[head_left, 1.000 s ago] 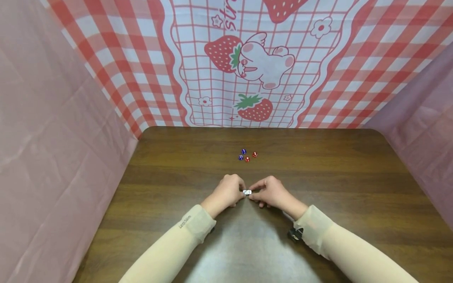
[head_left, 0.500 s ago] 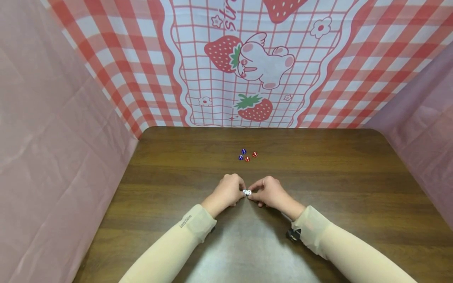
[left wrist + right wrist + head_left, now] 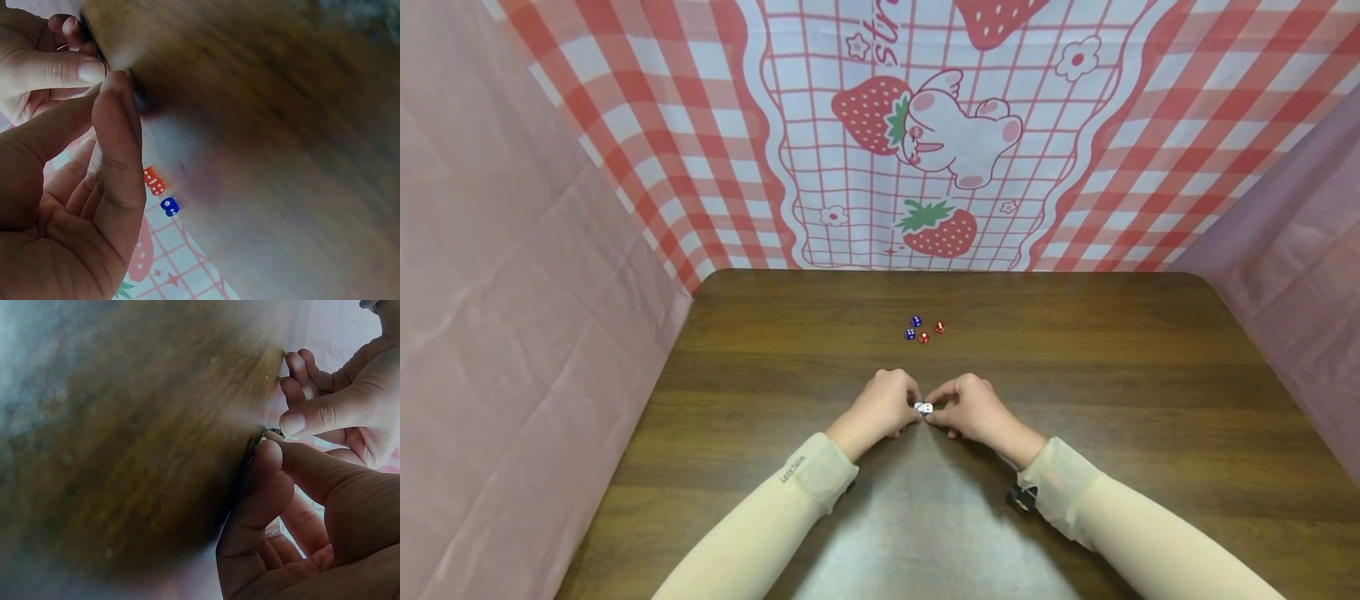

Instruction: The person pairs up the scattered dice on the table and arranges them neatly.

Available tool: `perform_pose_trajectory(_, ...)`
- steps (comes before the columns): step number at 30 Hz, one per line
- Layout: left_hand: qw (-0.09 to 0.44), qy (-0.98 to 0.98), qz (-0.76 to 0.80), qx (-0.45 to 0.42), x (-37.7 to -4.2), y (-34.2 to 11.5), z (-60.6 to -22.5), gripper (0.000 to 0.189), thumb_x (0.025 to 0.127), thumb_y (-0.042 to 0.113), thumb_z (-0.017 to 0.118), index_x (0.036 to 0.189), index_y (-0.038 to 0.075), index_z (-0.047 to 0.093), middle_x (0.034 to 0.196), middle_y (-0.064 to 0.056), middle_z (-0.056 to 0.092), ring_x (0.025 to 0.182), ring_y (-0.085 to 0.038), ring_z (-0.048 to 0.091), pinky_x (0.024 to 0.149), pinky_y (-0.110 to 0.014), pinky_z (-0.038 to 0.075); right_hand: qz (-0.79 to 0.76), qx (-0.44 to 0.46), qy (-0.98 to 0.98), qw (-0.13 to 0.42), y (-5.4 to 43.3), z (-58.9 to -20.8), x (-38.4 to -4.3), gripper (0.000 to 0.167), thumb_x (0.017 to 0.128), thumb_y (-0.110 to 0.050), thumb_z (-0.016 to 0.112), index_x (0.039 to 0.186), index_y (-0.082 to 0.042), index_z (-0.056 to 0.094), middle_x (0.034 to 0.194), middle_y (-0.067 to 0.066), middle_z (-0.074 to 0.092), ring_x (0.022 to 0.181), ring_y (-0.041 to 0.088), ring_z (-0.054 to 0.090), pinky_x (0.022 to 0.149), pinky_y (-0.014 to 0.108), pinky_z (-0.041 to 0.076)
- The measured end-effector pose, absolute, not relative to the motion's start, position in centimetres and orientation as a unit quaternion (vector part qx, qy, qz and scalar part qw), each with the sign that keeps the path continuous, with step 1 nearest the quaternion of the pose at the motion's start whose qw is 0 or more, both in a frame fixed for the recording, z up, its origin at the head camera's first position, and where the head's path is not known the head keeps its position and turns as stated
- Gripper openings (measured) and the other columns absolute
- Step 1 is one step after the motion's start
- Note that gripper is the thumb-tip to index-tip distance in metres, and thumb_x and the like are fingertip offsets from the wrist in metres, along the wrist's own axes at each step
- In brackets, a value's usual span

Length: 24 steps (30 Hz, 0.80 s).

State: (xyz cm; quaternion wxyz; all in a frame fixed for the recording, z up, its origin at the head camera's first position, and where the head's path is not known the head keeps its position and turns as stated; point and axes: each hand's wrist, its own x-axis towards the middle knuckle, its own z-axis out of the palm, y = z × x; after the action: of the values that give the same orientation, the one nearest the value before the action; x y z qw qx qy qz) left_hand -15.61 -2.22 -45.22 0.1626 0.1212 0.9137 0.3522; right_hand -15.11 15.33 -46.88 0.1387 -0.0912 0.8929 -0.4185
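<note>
Two small white dice [image 3: 924, 408] sit side by side between my fingertips, near the middle of the wooden table in the head view. From the left, my left hand [image 3: 886, 406] pinches the left die between thumb and index finger. My right hand [image 3: 976, 410] pinches the other die from the right, its thumb and index finger close to the left hand's tips. The left wrist view shows my left hand [image 3: 75, 187] in front and the right hand [image 3: 47, 72] behind, with fingers hiding the dice. In the right wrist view a small bit of white die [image 3: 275, 433] shows at the fingertips.
Beyond the hands, two blue dice [image 3: 913, 327] and two red dice [image 3: 932, 332] lie grouped on the wooden table [image 3: 775, 325]. A strawberry-print cloth [image 3: 865, 192] hangs at the back edge. Pink cloths hang at the left [image 3: 535, 333] and right [image 3: 1285, 250].
My right hand has shifted slightly left toward the left hand, and its die now sits close against the other. The left hand and the coloured dice stay where they were.
</note>
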Motion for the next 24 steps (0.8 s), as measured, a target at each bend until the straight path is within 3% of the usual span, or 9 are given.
perform_pose_trajectory(13, 0.180, 0.891, 0.398, 0.121, -16.6, -3.4, -44.6, 0.017, 0.083, 0.006, 0.085, 0.098, 0.002, 0.077, 0.093, -0.012, 0.071, 0.048, -0.024, 0.067, 0.041, -0.028, 0.055, -0.414, -0.078, 0.895, 0.146, 15.2, -46.9, -15.1, 0.015, 0.080, -0.012, 0.088, 0.093, -0.013, 0.082, 0.052, 0.001, 0.061, 0.042, 0.017, 0.060, 0.038, 0.027, 0.047)
perform_pose_trajectory(20, 0.185, 0.870, 0.447, 0.097, -17.9, -4.2, -44.4, 0.027, 0.089, 0.006, 0.080, 0.113, -0.002, 0.073, 0.071, -0.011, 0.070, 0.050, -0.025, 0.067, 0.046, -0.032, 0.058, -0.414, -0.080, 0.895, 0.144, 15.2, -47.0, -15.1, 0.017, 0.079, -0.011, 0.089, 0.094, -0.013, 0.082, 0.052, 0.002, 0.061, 0.042, 0.017, 0.060, 0.038, 0.027, 0.047)
perform_pose_trajectory(24, 0.176, 0.856, 0.479, 0.079, -18.8, -4.5, -44.6, 0.032, 0.091, 0.006, 0.078, 0.121, -0.003, 0.070, 0.069, -0.014, 0.070, 0.052, -0.026, 0.068, 0.048, -0.034, 0.059, -0.416, -0.079, 0.894, 0.148, 15.3, -46.9, -15.0, 0.017, 0.079, -0.010, 0.089, 0.094, -0.013, 0.081, 0.053, 0.002, 0.062, 0.042, 0.018, 0.060, 0.037, 0.027, 0.047)
